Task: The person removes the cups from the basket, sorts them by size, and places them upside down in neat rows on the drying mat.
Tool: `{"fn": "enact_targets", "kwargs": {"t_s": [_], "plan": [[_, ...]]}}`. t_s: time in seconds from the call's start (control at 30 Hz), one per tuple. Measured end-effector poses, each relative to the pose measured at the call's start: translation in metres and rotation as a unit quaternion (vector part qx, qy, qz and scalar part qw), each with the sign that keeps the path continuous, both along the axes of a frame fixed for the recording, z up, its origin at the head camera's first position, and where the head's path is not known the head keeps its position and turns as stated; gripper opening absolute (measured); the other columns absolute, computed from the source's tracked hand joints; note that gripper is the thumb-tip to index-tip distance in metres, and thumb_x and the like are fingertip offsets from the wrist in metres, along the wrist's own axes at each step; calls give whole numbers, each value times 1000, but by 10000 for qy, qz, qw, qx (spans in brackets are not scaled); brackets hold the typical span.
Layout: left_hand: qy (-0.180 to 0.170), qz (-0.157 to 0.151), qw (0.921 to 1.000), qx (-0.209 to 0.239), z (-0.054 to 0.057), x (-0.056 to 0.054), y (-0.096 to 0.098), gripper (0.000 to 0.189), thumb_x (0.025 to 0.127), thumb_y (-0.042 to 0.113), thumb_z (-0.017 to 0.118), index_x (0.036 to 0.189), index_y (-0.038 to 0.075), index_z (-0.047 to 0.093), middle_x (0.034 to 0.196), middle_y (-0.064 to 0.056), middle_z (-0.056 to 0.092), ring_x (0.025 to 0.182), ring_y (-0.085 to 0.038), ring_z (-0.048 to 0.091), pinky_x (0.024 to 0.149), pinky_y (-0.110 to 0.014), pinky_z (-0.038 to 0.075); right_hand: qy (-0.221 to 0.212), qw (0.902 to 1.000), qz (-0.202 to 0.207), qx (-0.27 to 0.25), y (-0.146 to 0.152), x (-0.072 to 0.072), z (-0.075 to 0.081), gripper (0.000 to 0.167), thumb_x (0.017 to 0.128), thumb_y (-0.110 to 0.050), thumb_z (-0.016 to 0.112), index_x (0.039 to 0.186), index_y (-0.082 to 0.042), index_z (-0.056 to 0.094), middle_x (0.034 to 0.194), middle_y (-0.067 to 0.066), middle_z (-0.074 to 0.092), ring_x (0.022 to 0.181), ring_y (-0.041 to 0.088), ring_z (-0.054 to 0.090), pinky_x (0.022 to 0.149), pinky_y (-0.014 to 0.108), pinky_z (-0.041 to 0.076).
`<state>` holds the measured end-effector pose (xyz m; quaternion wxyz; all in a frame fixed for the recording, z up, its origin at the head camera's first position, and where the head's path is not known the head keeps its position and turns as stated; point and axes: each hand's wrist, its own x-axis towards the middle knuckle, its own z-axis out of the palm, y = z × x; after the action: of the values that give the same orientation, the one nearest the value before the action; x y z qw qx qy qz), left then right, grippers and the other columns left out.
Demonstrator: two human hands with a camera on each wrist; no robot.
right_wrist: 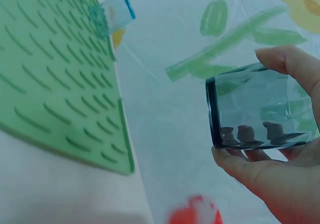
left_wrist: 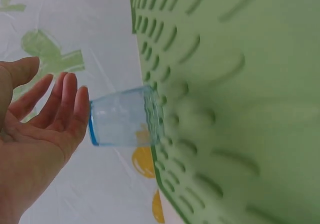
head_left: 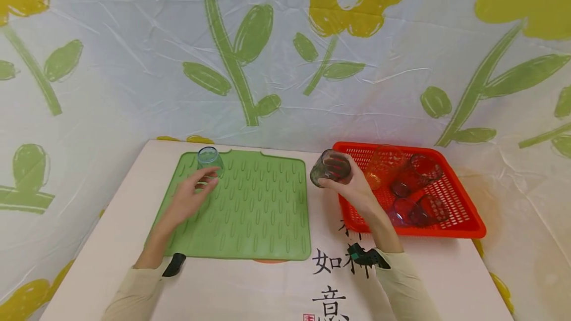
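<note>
A clear blue glass [head_left: 208, 157] stands upright on the far left corner of the green ridged mat [head_left: 263, 202]. My left hand [head_left: 192, 194] is just on the near side of that glass, fingers relaxed and apart, with nothing in the palm; in the left wrist view the fingertips [left_wrist: 82, 96] come right up to the glass's rim. My right hand [head_left: 357, 189] grips a smoky grey glass [head_left: 329, 167], raised between the mat and the red basket. Thumb and fingers lie on opposite sides of this glass, which is tilted, and the fingers show through its wall in the right wrist view.
On the right of the white table is the red plastic basket [head_left: 468, 222]. It holds several tinted glasses, among them an orange one [head_left: 379, 165] and a purple one [head_left: 401, 212]. A flower-printed cloth [head_left: 285, 53] hangs behind the table. Black characters [head_left: 327, 261] mark the table's front.
</note>
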<state>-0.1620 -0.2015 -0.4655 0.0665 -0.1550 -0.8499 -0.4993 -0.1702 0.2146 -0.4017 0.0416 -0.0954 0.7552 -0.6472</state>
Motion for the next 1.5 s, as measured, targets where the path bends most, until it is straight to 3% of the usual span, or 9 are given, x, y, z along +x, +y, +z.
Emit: {"fn": "enact_targets", "kwargs": {"t_s": [0.27,0.47,0.63,1.0,1.27,1.5], "plan": [[-154,-207,9986,452,-2,2,28,37,106,13,60,142,3,58,127,-15,67,113,-27,63,93,-25,51,23,9993,210,-317,-27,2,-10,68,88,-6,81,145,-11,46,141,11,56,132,27,54,107,31,48],[-198,-376,9965,724,1,6,49,38,105,12,61,141,2,58,127,-15,67,113,-28,63,96,-36,53,-95,9982,336,-488,-45,3,-17,70,87,-4,82,147,-11,47,141,12,56,130,27,56,105,31,49],[-288,-546,9935,956,2,7,64,39,104,14,64,141,5,59,128,-12,66,115,-27,62,98,-37,53,-82,9968,509,-618,-58,4,-23,71,87,0,80,147,-7,44,141,16,55,130,31,56,103,32,51],[-422,-977,9882,1106,-1,9,92,61,93,18,80,148,15,54,142,-8,55,127,-29,53,104,-59,45,-145,9936,738,-845,-84,6,-35,69,86,-1,81,146,-7,46,142,17,55,133,30,53,104,33,50],[-418,-1065,9842,1352,-5,8,105,67,89,10,82,148,11,51,140,-11,52,127,-29,53,103,-63,44,-271,9893,880,-1130,-98,10,-39,71,87,-3,81,148,-8,45,142,15,56,133,28,52,105,34,49],[-457,-976,9855,1309,-7,12,109,72,87,8,83,150,9,48,145,-12,49,130,-31,50,106,-54,45,-521,9864,819,-1326,-106,13,-45,75,88,-3,79,151,-6,41,142,13,57,131,27,54,101,31,51]]}}
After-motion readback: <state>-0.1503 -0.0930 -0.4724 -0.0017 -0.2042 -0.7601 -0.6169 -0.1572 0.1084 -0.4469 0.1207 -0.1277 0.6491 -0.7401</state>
